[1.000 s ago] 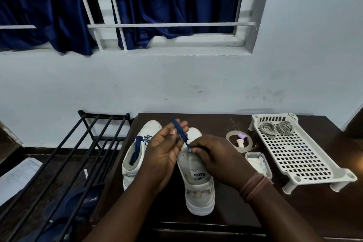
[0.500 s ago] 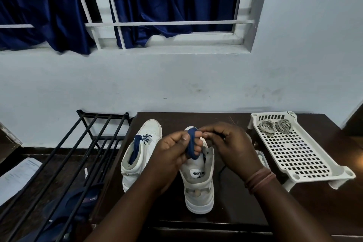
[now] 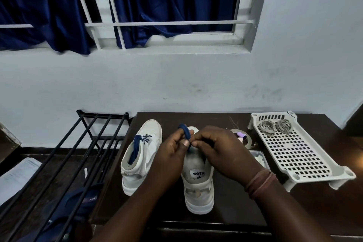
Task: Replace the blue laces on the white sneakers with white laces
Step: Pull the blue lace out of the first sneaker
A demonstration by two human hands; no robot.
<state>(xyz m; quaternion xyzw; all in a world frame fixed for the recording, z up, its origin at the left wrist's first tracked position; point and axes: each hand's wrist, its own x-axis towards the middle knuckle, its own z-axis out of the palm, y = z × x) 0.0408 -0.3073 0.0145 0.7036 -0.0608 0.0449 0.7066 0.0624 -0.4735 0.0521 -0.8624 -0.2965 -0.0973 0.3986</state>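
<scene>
Both my left hand (image 3: 172, 149) and right hand (image 3: 214, 148) pinch the blue lace (image 3: 185, 132) over the right sneaker (image 3: 198, 179); it looks limp, light, so I'd grip near the tip.

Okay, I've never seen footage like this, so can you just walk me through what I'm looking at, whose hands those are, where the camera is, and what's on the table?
There is no machine here. A person wears one wide-angle camera on the head, looking down at their own two hands. On the dark table stand two white sneakers. The left sneaker still has its blue lace. Over the right sneaker, the left hand and right hand pinch a loose blue lace, looped over a left finger. To the right sits a white perforated tray holding two pale coiled laces. A black rack stands on the left.
</scene>
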